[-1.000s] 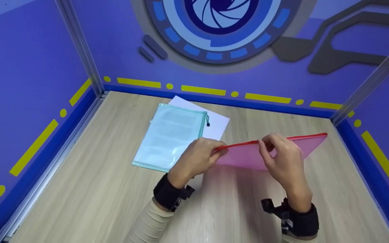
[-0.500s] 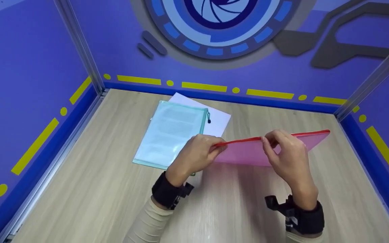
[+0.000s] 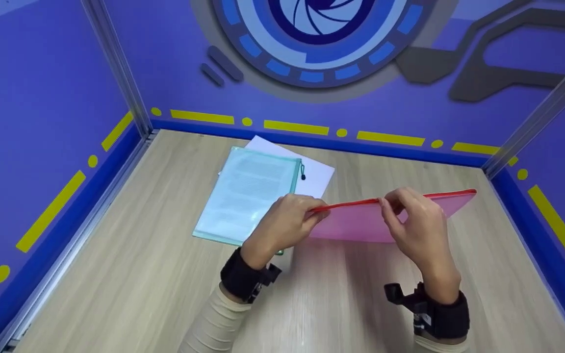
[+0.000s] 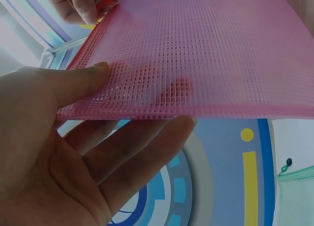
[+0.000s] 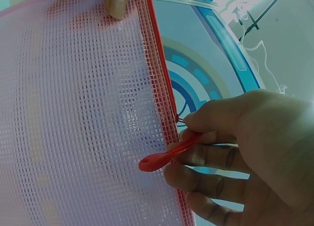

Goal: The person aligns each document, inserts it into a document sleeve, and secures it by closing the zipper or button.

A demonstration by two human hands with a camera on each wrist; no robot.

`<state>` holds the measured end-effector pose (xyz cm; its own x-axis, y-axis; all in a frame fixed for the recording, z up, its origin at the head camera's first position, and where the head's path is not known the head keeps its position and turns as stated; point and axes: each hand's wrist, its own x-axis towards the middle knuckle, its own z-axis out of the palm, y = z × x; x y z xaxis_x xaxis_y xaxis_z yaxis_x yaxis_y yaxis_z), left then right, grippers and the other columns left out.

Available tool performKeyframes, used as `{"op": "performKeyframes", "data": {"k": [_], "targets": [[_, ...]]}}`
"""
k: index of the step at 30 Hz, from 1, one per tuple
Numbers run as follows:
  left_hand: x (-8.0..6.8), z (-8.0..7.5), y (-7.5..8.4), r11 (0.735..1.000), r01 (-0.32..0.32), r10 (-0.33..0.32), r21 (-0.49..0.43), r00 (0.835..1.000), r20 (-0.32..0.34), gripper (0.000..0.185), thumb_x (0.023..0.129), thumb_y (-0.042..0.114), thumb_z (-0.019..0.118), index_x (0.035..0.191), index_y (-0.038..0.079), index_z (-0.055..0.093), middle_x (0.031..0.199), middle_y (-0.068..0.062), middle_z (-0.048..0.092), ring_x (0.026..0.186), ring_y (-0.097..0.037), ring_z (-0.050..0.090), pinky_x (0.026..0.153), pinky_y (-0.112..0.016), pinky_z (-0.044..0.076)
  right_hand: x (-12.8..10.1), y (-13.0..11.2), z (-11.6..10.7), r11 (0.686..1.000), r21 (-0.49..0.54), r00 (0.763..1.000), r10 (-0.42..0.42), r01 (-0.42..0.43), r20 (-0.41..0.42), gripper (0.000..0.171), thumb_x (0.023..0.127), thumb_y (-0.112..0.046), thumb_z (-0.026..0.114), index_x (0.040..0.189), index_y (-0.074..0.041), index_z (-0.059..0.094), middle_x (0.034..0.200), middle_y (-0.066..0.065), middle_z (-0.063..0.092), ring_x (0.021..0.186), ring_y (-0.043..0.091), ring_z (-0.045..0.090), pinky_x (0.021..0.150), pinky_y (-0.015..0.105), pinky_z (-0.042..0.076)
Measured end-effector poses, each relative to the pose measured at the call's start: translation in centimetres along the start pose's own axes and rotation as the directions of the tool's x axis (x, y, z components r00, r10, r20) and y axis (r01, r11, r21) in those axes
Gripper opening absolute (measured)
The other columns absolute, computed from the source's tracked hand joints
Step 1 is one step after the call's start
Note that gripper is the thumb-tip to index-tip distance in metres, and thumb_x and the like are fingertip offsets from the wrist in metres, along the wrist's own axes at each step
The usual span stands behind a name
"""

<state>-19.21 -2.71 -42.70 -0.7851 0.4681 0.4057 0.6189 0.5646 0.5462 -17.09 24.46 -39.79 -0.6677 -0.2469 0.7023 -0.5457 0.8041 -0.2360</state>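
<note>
A pink mesh zipper pouch with a red zipper edge is held up over the table, tilted, zipper side uppermost. My left hand grips its left end, thumb on the near face and fingers behind, as the left wrist view shows. Farther right along the zipper, my right hand pinches the slider's pull by its red tab, which dangles against the mesh. In the left wrist view, the fingers show blurred through the pink mesh.
A teal zipper pouch with printed paper inside lies left of the pink one, partly behind my left forearm. Under it, a white sheet sticks out. Blue-purple panels wall the wooden table at back and sides.
Both hands keep their grip on the pouch and the zipper pull. Hands and pouch have shifted slightly within the head view, which has itself moved a little.
</note>
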Motion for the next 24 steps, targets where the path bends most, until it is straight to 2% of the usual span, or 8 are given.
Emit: {"op": "performKeyframes", "data": {"k": [10,19,24], "targets": [[-0.11,-0.48,-0.48,1.0,0.018,-0.018,-0.021,1.0,-0.004,0.021,0.104,0.026,0.07,0.114,0.012,0.082,0.095,0.002,0.078,0.075,-0.01,0.062,0.068,-0.021,0.052,0.01,0.02,0.11,1.0,-0.005,1.0,0.013,-0.013,-0.012,0.008,0.094,-0.01,0.08,0.092,-0.008,0.073,0.081,0.004,0.07,0.073,0.015,0.065,0.064,0.023,0.044],[-0.27,-0.63,-0.66,0.999,0.039,-0.039,-0.035,0.999,-0.001,0.022,0.105,0.029,0.07,0.113,0.012,0.083,0.093,0.004,0.077,0.076,-0.01,0.061,0.069,-0.022,0.052,-0.03,0.07,0.11,0.999,-0.013,0.999,0.043,-0.043,0.004,0.009,0.095,-0.012,0.08,0.093,-0.006,0.073,0.082,0.005,0.07,0.073,0.016,0.065,0.062,0.031,0.049],[-0.08,-0.54,-0.66,0.999,0.025,-0.025,-0.03,1.0,-0.005,0.021,0.105,0.027,0.07,0.111,0.013,0.083,0.093,0.003,0.077,0.077,-0.01,0.063,0.072,-0.024,0.053,-0.06,0.29,-0.03,0.998,-0.015,0.998,0.06,-0.06,0.002,0.009,0.095,-0.012,0.08,0.093,-0.007,0.072,0.081,0.005,0.07,0.073,0.016,0.065,0.063,0.029,0.048]]}}
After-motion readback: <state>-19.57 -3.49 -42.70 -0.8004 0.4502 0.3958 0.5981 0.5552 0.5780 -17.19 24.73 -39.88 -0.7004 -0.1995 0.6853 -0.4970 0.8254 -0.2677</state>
